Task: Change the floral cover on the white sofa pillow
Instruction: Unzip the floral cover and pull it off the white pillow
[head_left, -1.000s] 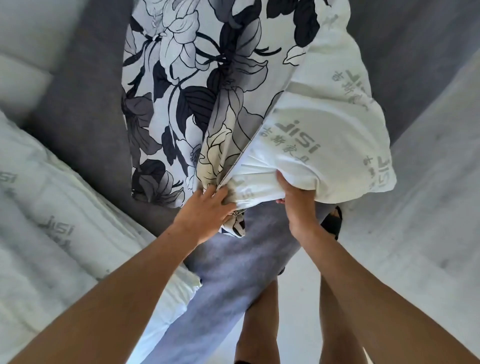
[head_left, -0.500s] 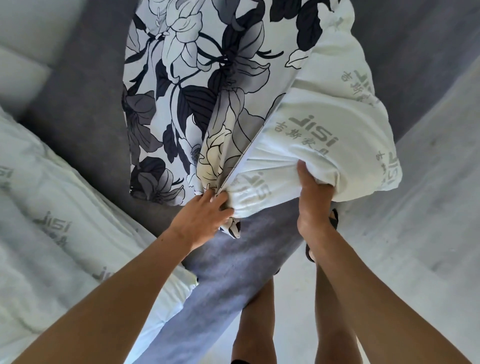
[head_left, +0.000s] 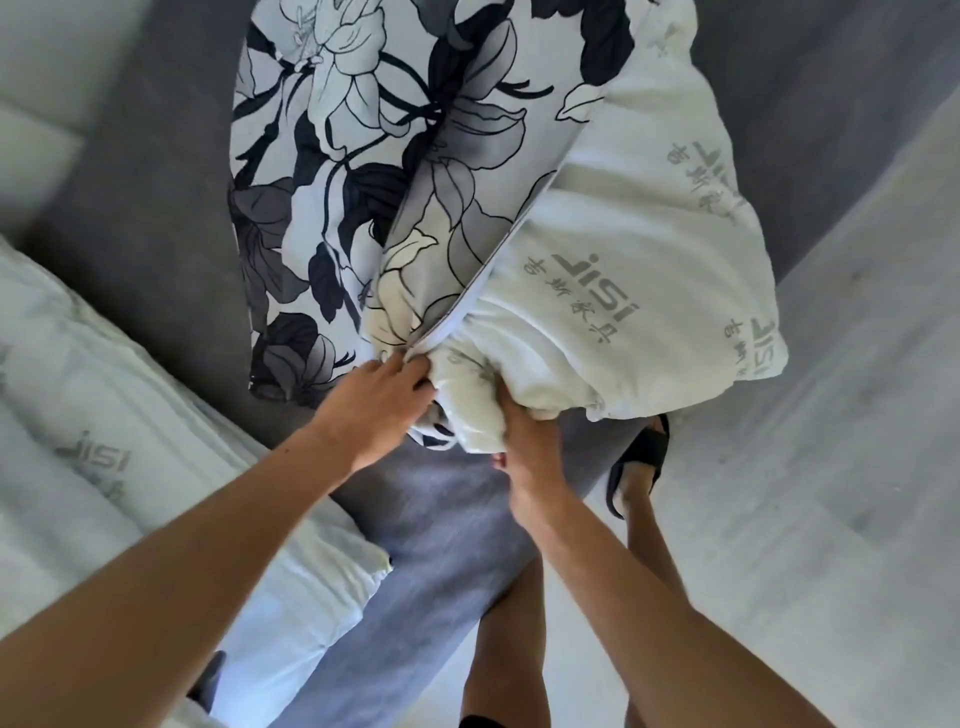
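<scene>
Clearly both hands work at the open edge of the floral cover (head_left: 332, 171), which wraps the far part of the white pillow (head_left: 639, 291) while the near, printed part bulges out bare to the right. The left hand (head_left: 374, 410) pinches the cover's hem, its fingers (head_left: 402, 371) curled into the bunched fabric, probably to anchor the opening. Just beside it, the right hand (head_left: 524, 447) clutches the pillow's gathered lower corner from beneath, likely squeezing the filling narrow enough to pass the opening. Everything is held up in the air beyond the fingers, over the grey sofa (head_left: 130, 208), so the stuffing hangs free. Behind the left wrist another bare pillow (head_left: 93, 415) lies on the seat.
</scene>
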